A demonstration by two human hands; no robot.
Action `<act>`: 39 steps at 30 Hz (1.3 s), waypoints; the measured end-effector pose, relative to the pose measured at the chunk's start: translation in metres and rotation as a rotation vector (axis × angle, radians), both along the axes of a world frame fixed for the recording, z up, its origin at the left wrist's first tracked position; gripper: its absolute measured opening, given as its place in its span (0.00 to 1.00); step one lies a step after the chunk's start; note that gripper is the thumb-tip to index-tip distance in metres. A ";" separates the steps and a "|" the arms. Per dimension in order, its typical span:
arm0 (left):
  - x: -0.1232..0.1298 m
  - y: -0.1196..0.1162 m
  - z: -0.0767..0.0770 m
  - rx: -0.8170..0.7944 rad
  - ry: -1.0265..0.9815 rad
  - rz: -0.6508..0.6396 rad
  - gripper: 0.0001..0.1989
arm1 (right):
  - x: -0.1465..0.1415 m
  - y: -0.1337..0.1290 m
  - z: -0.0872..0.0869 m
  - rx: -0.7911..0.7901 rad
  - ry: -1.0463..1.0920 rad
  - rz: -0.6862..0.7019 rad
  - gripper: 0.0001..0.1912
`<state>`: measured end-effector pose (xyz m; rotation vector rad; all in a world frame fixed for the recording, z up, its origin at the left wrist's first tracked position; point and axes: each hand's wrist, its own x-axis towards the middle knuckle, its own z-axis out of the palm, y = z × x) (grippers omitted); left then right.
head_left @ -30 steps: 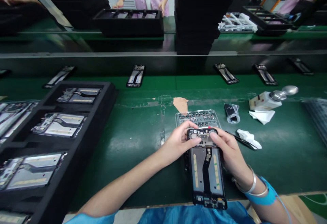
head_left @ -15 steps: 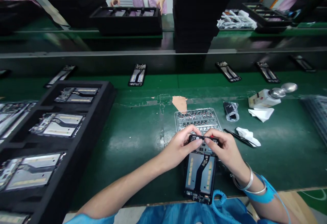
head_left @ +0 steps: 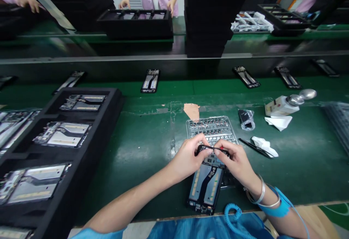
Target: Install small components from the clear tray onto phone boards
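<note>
**Phone frame at bench: both hands in pinch grip**

I read this from the head camera at my remote station. The phone frame (head_left: 205,190) is an open black housing with a dark ribbon cable running down its middle between two pale panels edged with gold strips. It lies at a slant on the green bench (head_left: 141,191), its lower end near the front edge and its upper end in the hands, just in front of the clear parts tray (head_left: 211,126).

The left hand (head_left: 188,159) and right hand (head_left: 237,162) are both closed in a pinch on a thin black strip (head_left: 212,147) lying across the frame's upper end. Its exact part type is too small to tell.

Just right of the right hand, black tweezers (head_left: 255,147) lie under a white cloth (head_left: 264,146). A black foam tray (head_left: 118,101) holding more frames sits to the left.
</note>
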<state>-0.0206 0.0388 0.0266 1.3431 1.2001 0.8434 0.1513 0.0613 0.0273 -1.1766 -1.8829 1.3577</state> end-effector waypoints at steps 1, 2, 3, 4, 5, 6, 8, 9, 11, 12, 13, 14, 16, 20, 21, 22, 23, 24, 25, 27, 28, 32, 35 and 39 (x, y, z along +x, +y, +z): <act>-0.001 0.000 0.002 -0.009 0.000 -0.009 0.07 | 0.001 0.000 -0.001 -0.039 0.038 -0.011 0.12; -0.002 0.000 0.005 -0.001 0.006 -0.007 0.08 | 0.002 0.001 -0.003 -0.091 0.079 -0.030 0.12; -0.002 -0.001 0.008 0.030 0.028 0.001 0.11 | 0.003 0.001 -0.004 -0.149 0.123 -0.061 0.12; -0.002 -0.003 0.011 0.082 0.076 0.012 0.16 | 0.004 0.002 -0.006 -0.204 0.170 -0.101 0.12; 0.000 -0.006 0.013 0.154 0.151 0.019 0.23 | 0.005 0.003 -0.007 -0.254 0.219 -0.148 0.12; 0.002 -0.009 0.014 0.236 0.247 0.013 0.30 | 0.007 0.005 -0.007 -0.293 0.266 -0.194 0.11; 0.006 -0.015 0.014 0.378 0.441 -0.036 0.38 | 0.008 0.007 -0.006 -0.300 0.353 -0.281 0.11; 0.008 -0.018 0.013 0.427 0.495 -0.059 0.38 | 0.009 0.008 -0.004 -0.286 0.391 -0.312 0.10; 0.010 -0.020 0.012 0.468 0.444 -0.087 0.36 | 0.011 0.008 0.000 -0.237 0.450 -0.346 0.11; 0.009 -0.019 0.012 0.445 0.320 -0.106 0.35 | 0.011 0.008 0.001 -0.192 0.467 -0.359 0.11; 0.009 -0.016 0.011 0.386 0.130 -0.142 0.35 | 0.012 0.007 0.002 -0.143 0.470 -0.368 0.13; 0.008 -0.014 0.011 0.282 -0.108 -0.191 0.35 | 0.013 0.005 0.003 -0.101 0.458 -0.369 0.14; 0.007 -0.008 0.008 -0.039 -0.606 -0.307 0.36 | 0.015 0.002 0.002 -0.050 0.418 -0.350 0.13; 0.008 -0.003 -0.004 -0.599 -1.120 -0.470 0.38 | 0.016 -0.006 0.003 -0.128 0.435 -0.244 0.05; 0.009 -0.003 -0.006 -0.662 -1.157 -0.494 0.38 | 0.016 -0.007 0.004 -0.134 0.453 -0.234 0.04; 0.009 -0.004 -0.009 -0.703 -1.181 -0.509 0.39 | 0.016 -0.009 0.005 -0.136 0.465 -0.230 0.04; 0.009 -0.004 -0.010 -0.729 -1.197 -0.519 0.39 | 0.016 -0.010 0.006 -0.139 0.474 -0.230 0.04; 0.010 -0.005 -0.011 -0.741 -1.205 -0.516 0.39 | 0.016 -0.010 0.007 -0.145 0.481 -0.230 0.04; 0.010 -0.005 -0.011 -0.745 -1.208 -0.508 0.39 | 0.016 -0.011 0.008 -0.155 0.485 -0.230 0.05; 0.010 -0.005 -0.010 -0.751 -1.201 -0.504 0.38 | 0.016 -0.011 0.008 -0.173 0.489 -0.232 0.05; 0.010 -0.005 -0.010 -0.752 -1.197 -0.505 0.38 | 0.016 -0.011 0.008 -0.179 0.487 -0.234 0.05; 0.010 -0.005 -0.010 -0.731 -1.189 -0.494 0.38 | 0.017 -0.012 0.005 -0.175 0.476 -0.244 0.05; 0.009 -0.005 -0.011 -0.724 -1.180 -0.492 0.39 | 0.017 -0.011 0.003 -0.176 0.482 -0.236 0.05; 0.009 -0.005 -0.014 -0.718 -1.165 -0.497 0.39 | 0.016 -0.008 0.004 -0.164 0.477 -0.235 0.05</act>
